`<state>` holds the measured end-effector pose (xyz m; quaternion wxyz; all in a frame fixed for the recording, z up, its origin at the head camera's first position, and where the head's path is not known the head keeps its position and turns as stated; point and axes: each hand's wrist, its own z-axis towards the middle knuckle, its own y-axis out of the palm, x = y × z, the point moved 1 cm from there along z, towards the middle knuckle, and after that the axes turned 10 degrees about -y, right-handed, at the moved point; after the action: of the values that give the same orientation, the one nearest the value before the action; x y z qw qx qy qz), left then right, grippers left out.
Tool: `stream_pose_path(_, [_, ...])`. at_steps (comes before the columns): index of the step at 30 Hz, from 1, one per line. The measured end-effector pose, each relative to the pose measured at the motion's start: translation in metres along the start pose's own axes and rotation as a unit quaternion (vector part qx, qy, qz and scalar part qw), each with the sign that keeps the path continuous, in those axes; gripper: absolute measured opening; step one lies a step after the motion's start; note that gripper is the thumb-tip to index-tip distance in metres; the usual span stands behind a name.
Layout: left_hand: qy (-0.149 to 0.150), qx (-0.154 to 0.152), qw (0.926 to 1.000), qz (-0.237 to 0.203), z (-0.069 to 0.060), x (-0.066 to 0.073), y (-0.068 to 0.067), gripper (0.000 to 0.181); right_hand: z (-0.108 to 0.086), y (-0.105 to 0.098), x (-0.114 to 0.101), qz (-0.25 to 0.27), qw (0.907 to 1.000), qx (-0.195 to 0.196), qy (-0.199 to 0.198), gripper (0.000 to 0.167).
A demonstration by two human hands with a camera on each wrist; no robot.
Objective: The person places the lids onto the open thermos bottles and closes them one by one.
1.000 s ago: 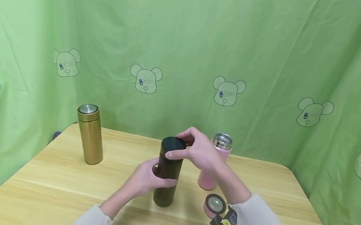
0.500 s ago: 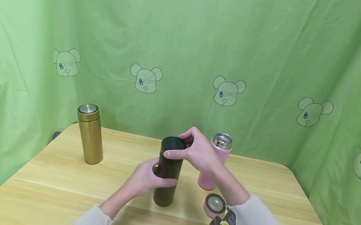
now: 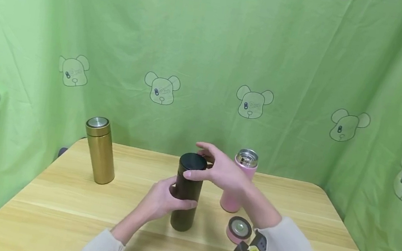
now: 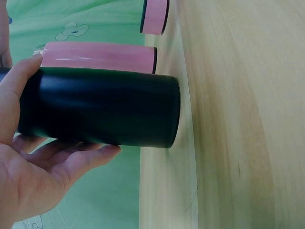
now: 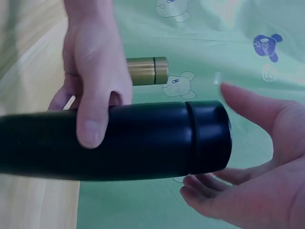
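Note:
A tall black thermos (image 3: 187,190) stands upright on the table. My left hand (image 3: 161,200) grips its body, thumb across the near side and fingers curled round the far side. Around the thermos's black lid (image 5: 210,136), my right hand (image 3: 228,174) is spread. The right wrist view has its thumb held off the lid, while the other fingers lie close along the opposite side; whether they touch cannot be told. A thin seam shows between lid and body.
An uncapped pink thermos (image 3: 230,200) stands behind my right forearm. Its pink lid (image 3: 239,228) lies on the table (image 3: 64,218), inner side up. At the left, a gold thermos (image 3: 101,156) stands capped. Green curtains (image 3: 213,48) hang behind.
My right hand's fingers have loosened and straightened away from the black lid. The left hand and the black thermos have stayed in place.

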<state>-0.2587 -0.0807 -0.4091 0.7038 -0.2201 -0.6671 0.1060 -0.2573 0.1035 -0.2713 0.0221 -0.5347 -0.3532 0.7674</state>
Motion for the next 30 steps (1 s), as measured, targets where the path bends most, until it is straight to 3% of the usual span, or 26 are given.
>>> stream_pose_path(4, [-0.001, 0.001, 1.0, -0.002, 0.0001, 0.0, -0.0001, 0.063, 0.0011, -0.0042, -0.0018, 0.059, 0.9979, -0.026, -0.008, 0.083])
stream_pose_path(6, [-0.003, 0.0, 1.0, -0.002, 0.0003, -0.0001, 0.0, 0.063, 0.0012, -0.0058, -0.0012, 0.063, 0.9975, -0.031, -0.006, 0.079])
stream_pose_path(12, [-0.006, -0.002, 1.0, -0.004, -0.0001, 0.0, 0.0004, 0.062, 0.0009, -0.0085, 0.0014, 0.033, 0.9991, -0.026, 0.003, 0.07])
stream_pose_path(30, [-0.004, 0.0, 1.0, -0.003, -0.0003, 0.0001, 0.0011, 0.064, -0.0001, -0.0028, 0.0038, -0.018, 0.9994, 0.027, -0.01, 0.065])
